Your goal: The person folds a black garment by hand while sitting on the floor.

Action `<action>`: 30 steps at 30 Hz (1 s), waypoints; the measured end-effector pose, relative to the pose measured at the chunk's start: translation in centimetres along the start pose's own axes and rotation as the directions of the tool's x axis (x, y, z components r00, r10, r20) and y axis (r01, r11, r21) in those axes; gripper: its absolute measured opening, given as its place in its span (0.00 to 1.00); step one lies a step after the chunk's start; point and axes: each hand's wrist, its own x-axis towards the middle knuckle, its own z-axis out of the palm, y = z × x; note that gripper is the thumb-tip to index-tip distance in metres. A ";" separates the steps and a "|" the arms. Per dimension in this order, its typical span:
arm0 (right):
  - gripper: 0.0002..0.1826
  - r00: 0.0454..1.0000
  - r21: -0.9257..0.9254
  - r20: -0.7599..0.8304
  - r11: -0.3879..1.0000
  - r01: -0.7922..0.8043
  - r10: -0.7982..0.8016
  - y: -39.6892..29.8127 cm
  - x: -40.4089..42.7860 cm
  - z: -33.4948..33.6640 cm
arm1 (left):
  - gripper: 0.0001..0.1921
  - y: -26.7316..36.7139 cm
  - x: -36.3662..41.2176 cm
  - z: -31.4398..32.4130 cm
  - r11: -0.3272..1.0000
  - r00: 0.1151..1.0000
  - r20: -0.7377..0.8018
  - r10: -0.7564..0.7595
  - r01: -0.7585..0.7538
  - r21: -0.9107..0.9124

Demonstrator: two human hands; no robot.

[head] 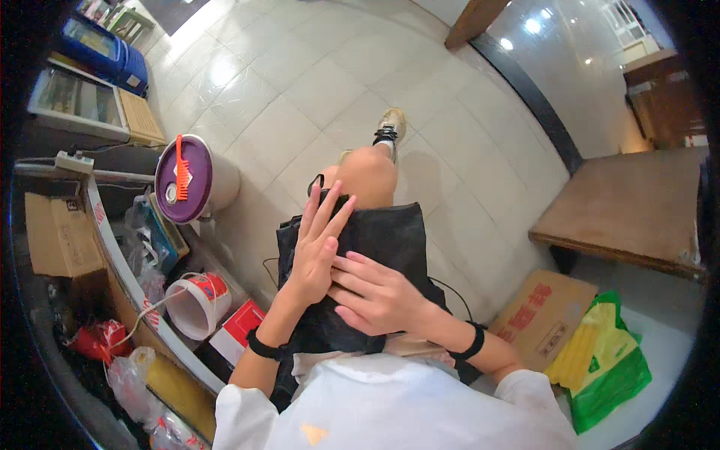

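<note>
Over my lap lies a folded black cloth. My left hand, at the end of the arm from the left, is raised above it with fingers extended. From the right comes my right hand, its fingertips meeting the edge of the left palm near the thumb. Neither hand holds an object. Both wrists wear a black band, one on the left wrist and another on the right. A small black item shows partly behind the left fingers; what it is cannot be told.
A bucket with a purple lid stands at left, an orange comb on it. Nearer are shelves with a white bucket and plastic bags. At right are a wooden table, a cardboard box and a green-yellow bag.
</note>
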 end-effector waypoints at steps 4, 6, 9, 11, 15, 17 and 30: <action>0.15 0.962 -0.055 -0.223 0.984 -0.171 0.155 2.9 -1.2 -4.5 | 0.28 0.0 -0.3 0.2 0.998 0.999 -0.026 -0.019 0.021 0.061; 0.16 0.927 -0.074 -0.276 0.956 -0.283 0.253 5.0 -0.7 -6.5 | 0.28 0.5 0.0 0.2 0.997 1.000 -0.012 -0.003 0.004 0.080; 0.15 0.866 0.175 -0.222 0.892 -0.417 0.449 8.3 -0.5 -8.2 | 0.29 0.2 0.1 0.2 0.996 1.000 0.002 0.003 -0.003 0.092; 0.12 0.720 0.578 0.372 0.461 -0.674 0.586 10.0 -0.7 -9.3 | 0.29 0.2 0.3 0.1 0.998 1.000 -0.016 -0.002 0.003 0.069; 0.08 0.825 0.694 0.353 0.469 -0.547 0.441 11.5 -0.7 -9.8 | 0.29 0.2 0.2 0.4 0.997 1.000 -0.020 -0.012 0.014 0.075; 0.08 0.836 0.645 0.374 0.536 -0.545 0.402 11.9 -0.7 -10.4 | 0.30 0.3 0.1 0.3 0.995 1.000 0.000 -0.025 0.025 0.094; 0.18 0.527 0.619 0.440 0.180 -0.765 0.727 9.8 -0.2 -9.3 | 0.28 0.3 0.1 0.8 0.996 0.999 -0.025 -0.021 0.023 0.087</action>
